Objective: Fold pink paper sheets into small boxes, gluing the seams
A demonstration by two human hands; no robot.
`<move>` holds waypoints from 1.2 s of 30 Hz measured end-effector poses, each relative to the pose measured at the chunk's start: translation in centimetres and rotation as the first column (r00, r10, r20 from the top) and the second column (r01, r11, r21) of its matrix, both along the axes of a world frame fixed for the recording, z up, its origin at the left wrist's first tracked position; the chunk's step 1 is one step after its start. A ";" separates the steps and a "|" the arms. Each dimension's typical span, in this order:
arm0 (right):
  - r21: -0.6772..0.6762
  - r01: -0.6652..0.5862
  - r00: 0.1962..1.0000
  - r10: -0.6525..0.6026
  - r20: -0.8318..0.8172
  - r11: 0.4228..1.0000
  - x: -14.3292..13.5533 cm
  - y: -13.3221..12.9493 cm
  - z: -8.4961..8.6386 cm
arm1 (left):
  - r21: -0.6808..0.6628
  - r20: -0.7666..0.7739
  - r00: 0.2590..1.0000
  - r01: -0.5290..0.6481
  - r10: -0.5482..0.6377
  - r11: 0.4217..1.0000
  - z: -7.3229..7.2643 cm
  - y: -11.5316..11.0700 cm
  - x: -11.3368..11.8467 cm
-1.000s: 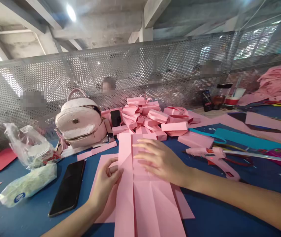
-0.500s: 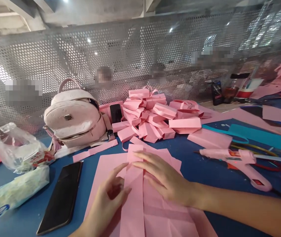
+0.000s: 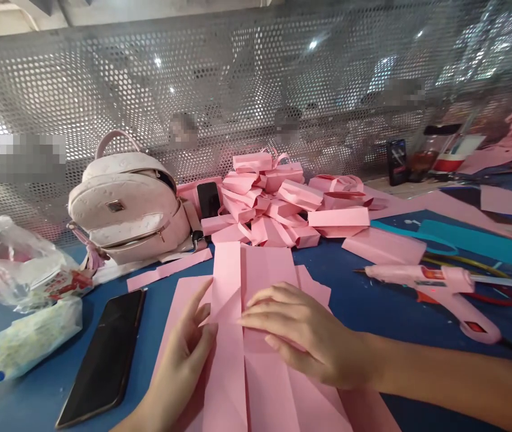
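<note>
A long pink paper sheet (image 3: 224, 366) with lengthwise folds lies on more pink paper in front of me. At its left edge is my left hand (image 3: 183, 354), index finger stretched forward and thumb apart, holding nothing. Flat over the right part of the sheet rests my right hand (image 3: 310, 336), its fingers spread and their tips by the folded strip's edge. Beyond the sheet is a heap of folded pink paper pieces (image 3: 269, 204). A pink glue gun (image 3: 440, 288) lies on its side to the right of my right hand.
A black phone (image 3: 102, 354) lies at the left beside a tissue pack (image 3: 26, 342) and a clear plastic bag (image 3: 17, 264). Behind them stands a pale pink backpack (image 3: 134, 210). Blue paper (image 3: 476, 240) and a jar (image 3: 431, 150) are at the right. Perforated metal panel behind.
The folded sheet has shifted left and farther forward, showing more of its right panel. Both hands have moved slightly; my right hand sits lower on the paper. The camera view has tilted down a little.
</note>
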State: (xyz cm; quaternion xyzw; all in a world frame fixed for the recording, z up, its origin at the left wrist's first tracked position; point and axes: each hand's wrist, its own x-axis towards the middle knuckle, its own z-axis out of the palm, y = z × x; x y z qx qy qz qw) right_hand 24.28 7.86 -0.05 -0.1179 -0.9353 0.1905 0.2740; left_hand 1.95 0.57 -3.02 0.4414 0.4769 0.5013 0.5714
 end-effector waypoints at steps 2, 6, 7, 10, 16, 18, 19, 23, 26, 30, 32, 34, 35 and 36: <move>-0.087 -0.024 0.999 0.022 -0.023 0.996 0.1 -0.4 0.4 | -0.013 0.050 0.997 0.052 -0.051 0.999 -0.1 -0.1 0.0; -0.197 -0.086 0.996 0.081 -0.034 0.977 0.1 -1.1 1.0 | -0.011 -0.086 0.991 0.100 -0.100 0.995 -1.0 -0.6 -0.5; -0.209 -0.107 0.994 0.104 -0.026 0.972 0.0 -1.3 1.0 | -0.006 -0.146 0.981 0.125 -0.124 0.992 -1.1 -0.8 -0.7; -0.221 -0.174 0.983 0.182 0.017 0.960 -0.2 -1.7 1.1 | -0.013 -0.234 0.941 0.248 -0.244 0.969 -1.0 -1.2 -0.8; -0.160 -0.124 0.991 0.130 0.024 0.979 -0.1 -1.3 0.4 | -0.159 0.053 0.962 0.274 -0.269 0.948 1.3 -0.5 -1.0; -0.154 -0.045 0.998 0.039 -0.044 0.987 -0.1 -0.8 0.3 | -0.238 0.189 0.937 0.335 -0.294 0.912 1.9 0.0 -1.5; -0.158 -0.003 0.997 -0.009 -0.076 0.987 0.0 -0.6 0.3 | -0.255 0.210 0.928 0.356 -0.308 0.899 2.0 0.3 -1.8; -0.104 0.078 0.983 -0.094 -0.155 0.991 0.1 -0.1 1.0 | -0.256 0.077 0.954 0.299 -0.288 0.919 1.7 0.8 -2.3; 0.116 0.018 0.992 -0.003 -0.127 0.993 0.1 -0.7 1.3 | -0.211 0.056 0.978 0.209 -0.201 0.955 1.3 0.7 -1.9; 0.369 -0.176 0.984 0.169 0.054 0.913 -0.1 -2.2 0.3 | -0.111 0.027 0.978 0.209 -0.208 0.972 1.2 0.4 -1.5; 0.400 -0.203 0.978 0.164 0.129 0.894 -0.2 -2.6 -0.6 | -0.083 -0.167 0.944 0.273 -0.283 0.958 1.0 0.4 -1.6; 0.401 -0.195 0.976 0.137 0.169 0.895 -0.3 -2.7 -1.4 | -0.048 -0.382 0.886 0.265 -0.263 0.963 0.7 0.6 -2.0; 0.397 -0.186 0.976 0.125 0.176 0.899 -0.3 -2.6 -1.7 | -0.019 -0.460 0.862 0.232 -0.214 0.973 0.4 0.7 -2.3; 0.396 -0.178 0.977 0.115 0.179 0.901 -0.2 -2.5 -1.9 | 0.013 -0.516 0.841 0.201 -0.165 0.980 0.2 0.8 -2.5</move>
